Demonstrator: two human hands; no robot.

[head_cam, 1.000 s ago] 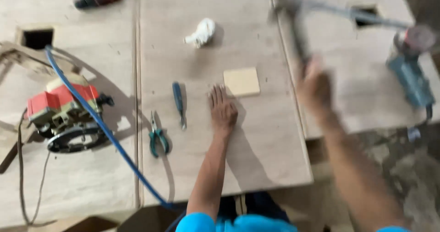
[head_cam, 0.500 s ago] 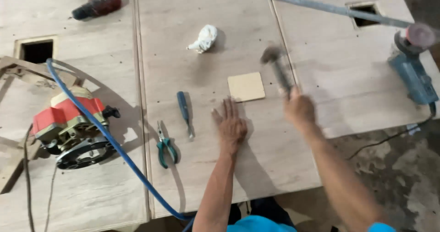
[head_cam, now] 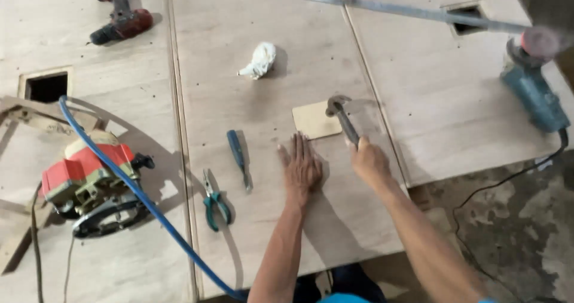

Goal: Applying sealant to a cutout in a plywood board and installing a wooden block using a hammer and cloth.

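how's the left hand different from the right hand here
The left hand lies flat on the plywood panel, palm down, fingers spread, holding nothing. The right hand is closed in a fist around the handle of a hammer. The left hand's fingertips stop just short of the small pale wooden square, while the right hand sits off that square's lower right corner, with the hammer head over its edge. Both are bare.

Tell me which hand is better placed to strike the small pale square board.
Right. The right hand already grips the claw hammer with its head over the small pale square board; the left hand lies flat, empty.
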